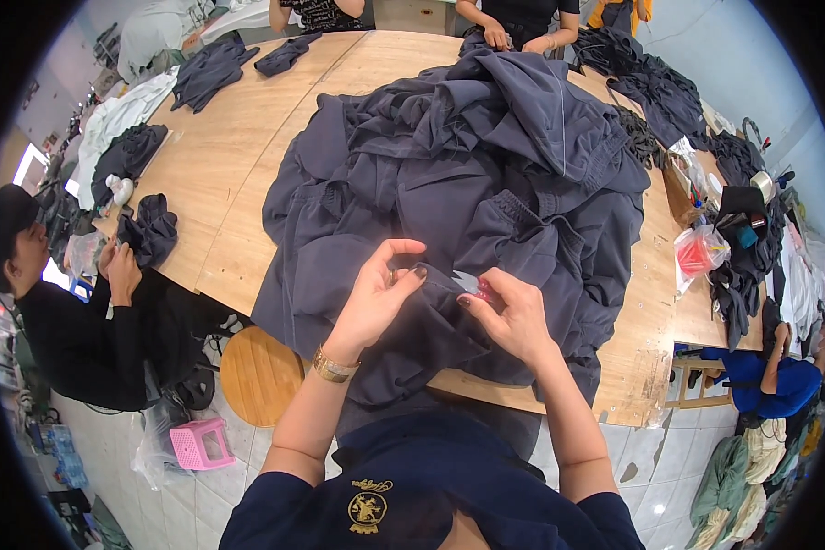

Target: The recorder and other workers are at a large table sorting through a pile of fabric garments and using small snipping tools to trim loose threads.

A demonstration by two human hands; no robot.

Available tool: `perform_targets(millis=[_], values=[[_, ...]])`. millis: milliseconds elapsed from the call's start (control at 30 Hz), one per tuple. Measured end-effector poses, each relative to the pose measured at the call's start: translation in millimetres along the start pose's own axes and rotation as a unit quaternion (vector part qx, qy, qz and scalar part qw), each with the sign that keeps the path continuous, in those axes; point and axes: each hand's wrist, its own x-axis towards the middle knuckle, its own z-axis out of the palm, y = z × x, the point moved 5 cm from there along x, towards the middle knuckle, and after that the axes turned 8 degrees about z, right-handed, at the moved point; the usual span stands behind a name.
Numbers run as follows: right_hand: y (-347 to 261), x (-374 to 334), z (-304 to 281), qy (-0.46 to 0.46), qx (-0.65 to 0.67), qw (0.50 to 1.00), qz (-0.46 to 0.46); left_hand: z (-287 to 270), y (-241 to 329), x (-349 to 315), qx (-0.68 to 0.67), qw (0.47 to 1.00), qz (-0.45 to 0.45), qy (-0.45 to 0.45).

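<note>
slate-grey garments (449, 197), some with gathered elastic edges, lie in one big heap on the wooden table (215, 183), from its middle to its near edge, where the nearest cloth hangs over. i look from far away through the head camera, and i suppose the heap is placed there so that each piece is within easy reach. at the table's near edge, the left hand (376, 298) has its index finger stretched apart from the thumb, next to a raised fold of cloth; perhaps it steadies this fold, but i cannot tell if the lower fingers are pinching it. the right hand (518, 316) is curled around thread snips (467, 282) with a pinkish-red handle, blades toward the left hand, probably to have them close to the fold. most of this handle is hidden by the fingers, and whether the tips touch cloth, i cannot make out. beyond the table's far edge, a co-worker in black (522, 18) is cut off above the chest. near the table's right edge, a clear plastic bag (701, 249) has something red inside, too unclear to name.
</note>
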Motion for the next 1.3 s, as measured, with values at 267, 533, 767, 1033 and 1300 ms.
perform_targets(millis=[267,533,767,1033,1300], values=[[-6,-3,4,0.018,-0.101,0.992,-0.078,-3,-8,1,-0.076,0.997,-0.016,-0.003],[-8,-2,5,0.015,-0.129,0.988,-0.086,1,-4,0,-0.087,0.996,-0.008,-0.023],[-8,-2,8,0.011,-0.121,0.990,-0.072,1,-4,0,-0.082,0.996,-0.005,-0.033],[15,-1,9,0.023,0.145,0.985,0.090,2,-5,1,-0.070,0.997,0.003,-0.028],[24,5,36,-0.139,0.473,0.855,0.159,3,0,1,-0.038,0.999,0.024,-0.019]])
